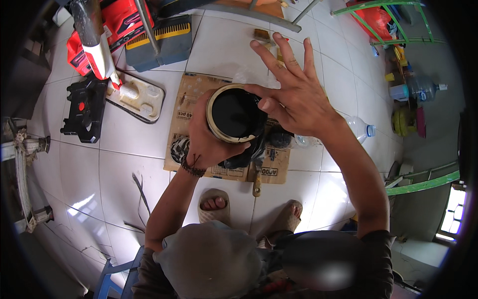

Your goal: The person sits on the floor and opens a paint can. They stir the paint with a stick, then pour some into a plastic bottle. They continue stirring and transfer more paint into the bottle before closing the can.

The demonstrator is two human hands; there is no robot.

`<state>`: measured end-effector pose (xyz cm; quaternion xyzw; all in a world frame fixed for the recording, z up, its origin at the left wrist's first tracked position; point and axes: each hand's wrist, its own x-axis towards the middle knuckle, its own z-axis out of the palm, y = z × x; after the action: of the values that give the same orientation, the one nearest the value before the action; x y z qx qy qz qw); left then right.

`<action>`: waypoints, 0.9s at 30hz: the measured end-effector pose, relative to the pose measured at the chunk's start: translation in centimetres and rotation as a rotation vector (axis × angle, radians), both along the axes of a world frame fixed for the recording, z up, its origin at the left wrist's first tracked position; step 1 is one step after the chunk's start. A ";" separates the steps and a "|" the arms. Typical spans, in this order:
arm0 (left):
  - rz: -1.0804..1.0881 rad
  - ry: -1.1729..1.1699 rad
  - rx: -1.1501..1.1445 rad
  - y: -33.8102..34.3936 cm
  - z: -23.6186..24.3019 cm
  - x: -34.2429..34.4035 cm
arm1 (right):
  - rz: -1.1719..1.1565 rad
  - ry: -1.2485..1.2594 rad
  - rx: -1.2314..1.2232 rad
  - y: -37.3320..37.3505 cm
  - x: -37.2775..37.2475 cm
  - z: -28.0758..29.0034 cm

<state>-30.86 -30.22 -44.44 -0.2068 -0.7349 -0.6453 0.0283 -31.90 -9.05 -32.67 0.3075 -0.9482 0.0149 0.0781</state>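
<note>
My left hand (203, 130) is wrapped round an open can of black liquid (234, 113), its pale rim facing up. The can is held above a flattened cardboard sheet (186, 99). My right hand (298, 94) has its fingers spread; one fingertip is at the can's right rim, and whether it presses there I cannot tell. Under the can, a crumpled black plastic-like thing (241, 158) is partly hidden. A scraper (257, 183) with a worn handle lies at the cardboard's near edge. Left of my wrist is a round black-and-white smeared thing (179, 149).
A clear plastic bottle (361, 128) lies to the right. At the far left are a grey toolbox (162, 47), a pale tray (147, 102) and a black plastic case part (83, 109). A green metal frame (388, 5) stands far right. My sandalled feet (214, 203) are close to the cardboard.
</note>
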 end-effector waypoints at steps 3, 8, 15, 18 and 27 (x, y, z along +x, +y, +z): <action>0.006 0.026 0.055 0.2 -1.0 0.0 | 0.060 0.018 0.065 -0.4 -0.1 0.8; 0.023 0.002 0.108 0.6 -2.4 -0.2 | 0.040 -0.058 0.082 -0.6 -0.9 0.7; 0.100 -0.024 0.061 1.1 -3.5 0.0 | -0.096 -0.251 0.158 -1.0 -1.4 0.5; 0.097 -0.056 0.009 1.5 -3.7 0.1 | -0.170 -0.289 0.135 -1.1 -1.4 0.0; 0.197 -0.073 0.045 2.6 -4.4 0.2 | -0.107 -0.335 0.337 -2.3 -1.1 0.6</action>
<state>-30.69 -27.62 -48.85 -0.1096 -0.7376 -0.6627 0.0693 -32.96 -11.36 -32.12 0.2590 -0.9519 -0.0967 -0.1319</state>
